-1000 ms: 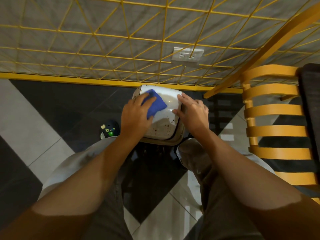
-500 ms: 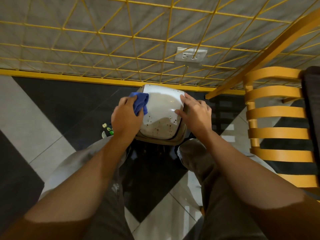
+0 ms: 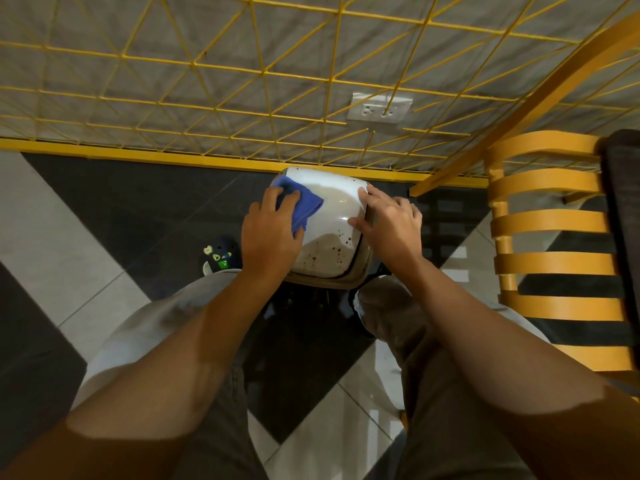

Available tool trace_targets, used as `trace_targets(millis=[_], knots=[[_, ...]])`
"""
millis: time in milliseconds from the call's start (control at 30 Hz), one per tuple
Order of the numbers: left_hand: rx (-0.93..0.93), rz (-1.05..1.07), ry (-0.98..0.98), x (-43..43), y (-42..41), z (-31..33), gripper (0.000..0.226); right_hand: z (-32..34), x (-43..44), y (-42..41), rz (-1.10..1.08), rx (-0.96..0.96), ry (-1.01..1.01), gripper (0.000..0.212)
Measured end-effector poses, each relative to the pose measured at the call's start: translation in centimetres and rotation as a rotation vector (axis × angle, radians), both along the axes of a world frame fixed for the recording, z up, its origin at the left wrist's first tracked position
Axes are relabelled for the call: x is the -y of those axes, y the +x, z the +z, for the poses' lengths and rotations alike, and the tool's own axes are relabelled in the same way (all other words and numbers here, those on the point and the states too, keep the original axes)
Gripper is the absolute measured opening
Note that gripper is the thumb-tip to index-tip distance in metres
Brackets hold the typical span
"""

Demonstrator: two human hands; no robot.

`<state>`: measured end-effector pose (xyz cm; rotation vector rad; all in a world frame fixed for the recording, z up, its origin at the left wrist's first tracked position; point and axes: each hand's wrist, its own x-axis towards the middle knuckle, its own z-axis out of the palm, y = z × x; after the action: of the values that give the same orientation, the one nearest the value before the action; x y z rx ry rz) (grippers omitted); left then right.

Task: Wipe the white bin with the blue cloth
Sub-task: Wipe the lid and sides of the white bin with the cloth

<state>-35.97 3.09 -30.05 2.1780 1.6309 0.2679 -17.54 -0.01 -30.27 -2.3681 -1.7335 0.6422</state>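
Observation:
A white bin with a rounded lid stands on the floor against the wall, between my knees. Dark brown spots speckle the near part of its lid. My left hand presses a folded blue cloth onto the lid's far left part, with the fingers curled over the cloth. My right hand holds the bin's right edge, thumb on the lid and fingers down the side.
A yellow wire grid covers the grey wall behind the bin, with a white socket on it. An orange slatted chair stands to the right. A small dark object with stickers lies on the black and white tiles at the left.
My left hand slid the blue cloth from the lid's middle to its left edge, then back onto the far left of the lid. My right hand kept its hold on the right edge.

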Motion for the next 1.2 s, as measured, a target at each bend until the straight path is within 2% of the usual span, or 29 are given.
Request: trace_targets(millis=[133,333,467,567,667,767,867,933,1000,1067,1200], knots=[[0.063,0.006,-0.047,1.9,-0.1,0.2,0.052,0.0,0.0,-0.2,0.007,0.034,-0.009,0.054],[0.402,0.182,-0.242,2.5,0.8,2.2,0.043,0.4,-0.2,-0.3,0.043,0.043,-0.056,0.054],[0.621,0.348,-0.431,2.6,1.8,4.2,0.032,1.9,0.3,-0.5,-0.089,-0.171,0.086,0.05],[0.769,0.403,-0.564,2.9,2.5,4.9,0.028,2.8,1.0,-1.0,-0.362,-0.469,0.133,0.049],[0.822,0.421,-0.593,2.7,2.3,4.6,0.028,2.1,1.8,-0.8,-0.591,-0.622,-0.047,0.06],[0.926,0.601,-0.564,2.0,1.4,3.8,0.021,0.6,2.4,-0.7,-0.704,-0.723,-0.251,0.073],[0.995,0.794,-0.544,1.1,-0.6,2.7,0.02,-0.3,2.7,-1.0,-0.714,-0.807,-0.258,0.075],[1.075,0.869,-0.63,0.3,-1.9,1.9,0.029,-0.8,2.8,-1.1,-0.674,-0.817,-0.193,0.068],[1.114,0.844,-0.747,-0.1,-2.8,1.4,0.031,-1.1,2.6,-1.2,-0.646,-0.85,-0.148,0.063],[1.15,0.791,-0.806,-0.3,-2.9,1.2,0.014,-1.5,2.4,-1.2,-0.636,-0.879,-0.131,0.062],[1.17,0.712,-0.84,-0.7,-2.7,0.9,0.019,-2.0,1.9,-1.0,-0.634,-0.891,-0.131,0.065]])
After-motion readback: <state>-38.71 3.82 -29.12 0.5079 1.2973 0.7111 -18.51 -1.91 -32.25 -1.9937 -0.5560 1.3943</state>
